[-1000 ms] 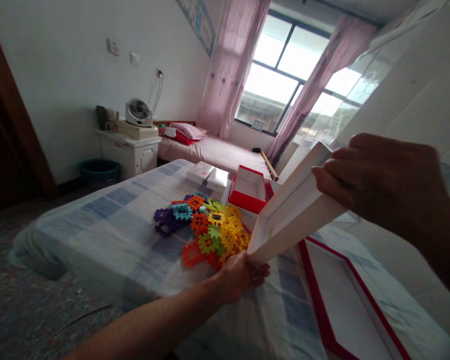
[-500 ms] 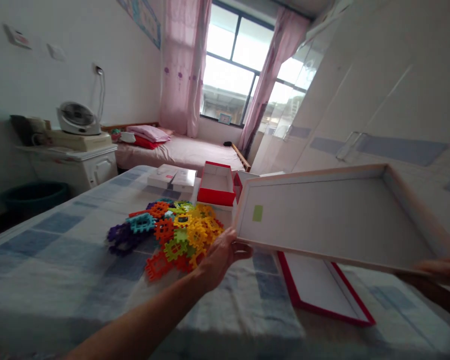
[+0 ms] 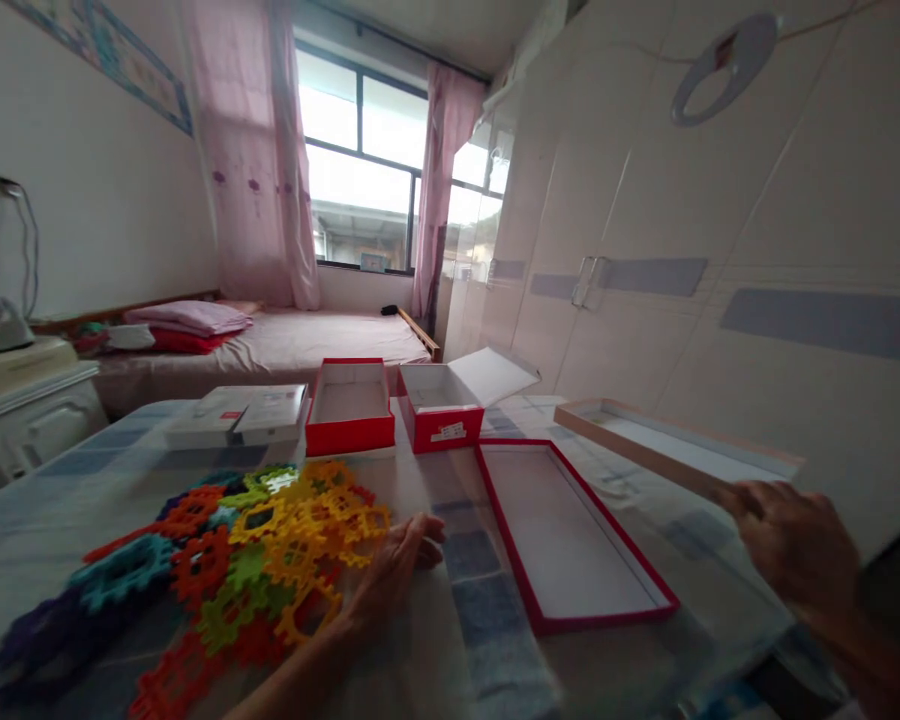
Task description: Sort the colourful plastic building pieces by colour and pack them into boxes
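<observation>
My right hand grips the near edge of a shallow box lid with a pale tan rim and white inside, held over the right side of the table. My left hand is beside the pile's right edge, fingers loosely bent and holding nothing that I can see. Interlocking plastic building pieces in yellow, orange, green, teal and purple lie heaped there. Between my hands, a shallow magenta-rimmed box lid rests on the table, its white inside facing up.
Behind the pile stand an open red box, a second red box with its white flap raised, and flat white boxes. A checked cloth covers the table. A bed and a wardrobe are beyond.
My left hand has let go of the tan-rimmed lid. My right hand has carried that lid away to the right and tilted it flatter, uncovering the magenta-rimmed lid. The view has turned right.
</observation>
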The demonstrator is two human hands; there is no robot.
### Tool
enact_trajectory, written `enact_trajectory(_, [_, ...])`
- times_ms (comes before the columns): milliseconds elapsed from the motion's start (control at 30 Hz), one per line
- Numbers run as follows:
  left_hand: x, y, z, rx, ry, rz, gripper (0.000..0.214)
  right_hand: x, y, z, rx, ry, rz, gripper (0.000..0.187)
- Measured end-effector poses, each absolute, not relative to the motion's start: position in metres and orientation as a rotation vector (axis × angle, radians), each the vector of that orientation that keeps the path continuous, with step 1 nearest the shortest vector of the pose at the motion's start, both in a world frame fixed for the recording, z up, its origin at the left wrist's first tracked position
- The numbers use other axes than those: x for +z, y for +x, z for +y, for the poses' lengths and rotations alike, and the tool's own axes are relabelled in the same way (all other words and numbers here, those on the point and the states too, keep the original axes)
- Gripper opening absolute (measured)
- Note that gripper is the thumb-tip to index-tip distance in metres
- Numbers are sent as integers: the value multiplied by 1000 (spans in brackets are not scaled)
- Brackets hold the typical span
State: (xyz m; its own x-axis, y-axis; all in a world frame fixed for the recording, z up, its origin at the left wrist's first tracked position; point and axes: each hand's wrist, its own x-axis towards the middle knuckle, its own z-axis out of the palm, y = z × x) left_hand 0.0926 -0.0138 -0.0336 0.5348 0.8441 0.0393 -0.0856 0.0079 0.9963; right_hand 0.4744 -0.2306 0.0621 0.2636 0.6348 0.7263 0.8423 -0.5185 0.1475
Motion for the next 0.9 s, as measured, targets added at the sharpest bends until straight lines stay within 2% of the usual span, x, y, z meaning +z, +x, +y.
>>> enact_trajectory(100, [-34, 91, -13, 795, 1461, 746, 55, 45, 489, -199, -1198, -2298, -1377, 24])
enact_trajectory(367, [-34, 93, -11, 756, 1519, 786, 62, 21, 491, -101, -1045, -2499, -1102, 30])
enact_trajectory(533, [-40, 92, -8, 741, 1531, 782, 67, 5, 486, -68, -569, -2609, -1087, 35])
enact_trajectory(633, [-42, 93, -6, 729, 1519, 777, 66, -2, 489, -71, -451, -2524, -1088, 40])
enact_trajectory(700, [-41, 94, -7, 712, 1512, 774, 65, -3, 492, -85, -378, -2486, -1133, 46])
enact_trajectory(900, [-34, 94, -11, 717, 1495, 784, 56, -11, 477, -157, 256, -2476, -1242, 59])
